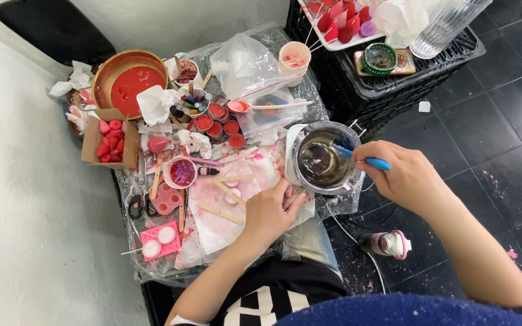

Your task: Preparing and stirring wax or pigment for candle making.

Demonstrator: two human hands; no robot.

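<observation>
Centrally in the frame, your right hand pinches a blue-handled tool dipped into the metal pot, while your left hand, fingers curled, grips its handle, steadying it on the cluttered bench.

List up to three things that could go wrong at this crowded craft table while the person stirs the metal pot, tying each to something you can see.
1. The metal pot sits at the table's edge, steadied only by the left hand at its handle; it might tip and spill its liquid.
2. The right hand stirs with a blue tool; brisk stirring could splash the paper sheet.
3. A cable trails across the floor below; it could snag.
</observation>
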